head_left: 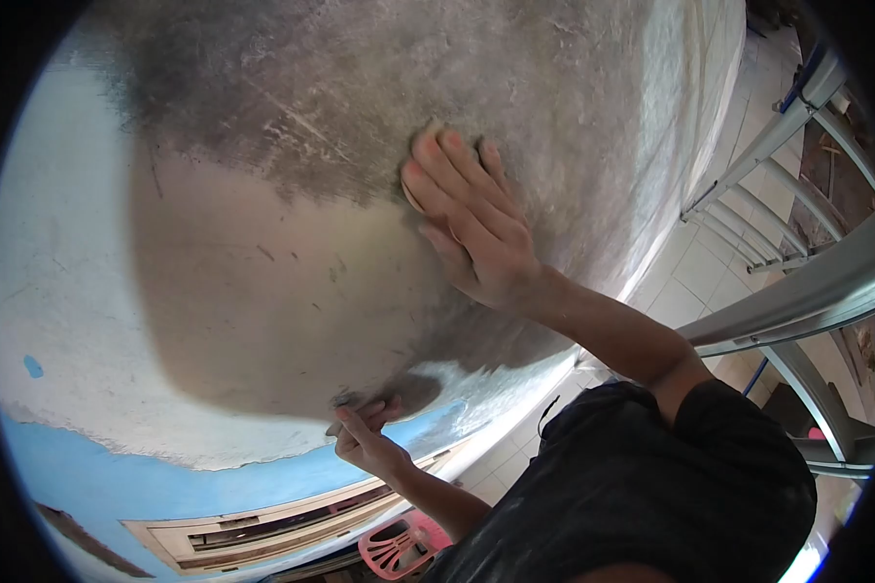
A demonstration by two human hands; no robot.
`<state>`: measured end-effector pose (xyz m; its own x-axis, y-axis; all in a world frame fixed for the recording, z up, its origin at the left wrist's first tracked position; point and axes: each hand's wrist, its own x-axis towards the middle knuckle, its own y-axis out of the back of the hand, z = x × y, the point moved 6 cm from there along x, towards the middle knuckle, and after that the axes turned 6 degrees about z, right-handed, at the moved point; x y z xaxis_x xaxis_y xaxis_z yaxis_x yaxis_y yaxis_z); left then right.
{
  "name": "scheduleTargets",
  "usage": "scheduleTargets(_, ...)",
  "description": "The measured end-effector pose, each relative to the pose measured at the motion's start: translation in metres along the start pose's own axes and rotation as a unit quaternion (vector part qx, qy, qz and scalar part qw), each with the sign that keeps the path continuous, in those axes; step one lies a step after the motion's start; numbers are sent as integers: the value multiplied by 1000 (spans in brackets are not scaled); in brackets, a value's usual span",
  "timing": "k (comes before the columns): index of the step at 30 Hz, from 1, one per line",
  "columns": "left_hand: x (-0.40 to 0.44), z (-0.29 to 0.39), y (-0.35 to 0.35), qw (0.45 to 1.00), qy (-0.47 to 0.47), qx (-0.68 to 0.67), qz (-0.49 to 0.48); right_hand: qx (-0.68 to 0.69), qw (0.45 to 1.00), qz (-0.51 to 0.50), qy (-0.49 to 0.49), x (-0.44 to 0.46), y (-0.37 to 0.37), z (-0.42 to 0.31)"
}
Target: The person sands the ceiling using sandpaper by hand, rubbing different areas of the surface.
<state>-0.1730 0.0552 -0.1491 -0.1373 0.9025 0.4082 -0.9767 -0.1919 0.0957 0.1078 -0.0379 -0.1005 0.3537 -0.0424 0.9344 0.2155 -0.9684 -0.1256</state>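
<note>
My right hand [476, 219] lies with its fingers stretched against the mottled grey-brown wall [292, 243], around the border between a rough dark patch and a smoother patch. A thin pale edge shows beside its fingers; I cannot tell what it is. Lower left, my left hand [369, 442] is closed in a pinch near the lower edge of the smooth patch. Something small and greyish shows at its fingertips, too small to name.
A metal ladder [797, 107] and a broad metal rail [797, 301] stand on the right over a tiled floor [676, 301]. A pink plastic chair [403, 544] sits low, beside a framed opening [262, 525] in the blue wall band [87, 476].
</note>
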Motion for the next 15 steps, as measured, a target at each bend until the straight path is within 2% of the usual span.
scheduleTargets(6, 4, 2, 2, 999, 1, -28, -26, -25, 998, 3, -63, -52, -3, -5)
scheduleTargets(9, 4, 2, 2, 999, 3, -31, -21, -42, 999, 12, -15, -45, -4, -2)
scheduleTargets(12, 4, 4, -1, 999, 2, -35, -22, -40, 999, 3, -15, 3, 0, -8)
scheduleTargets(15, 4, 5, 1, 999, 0, -32, -14, -45, 999, 17, -12, 5, -1, -9)
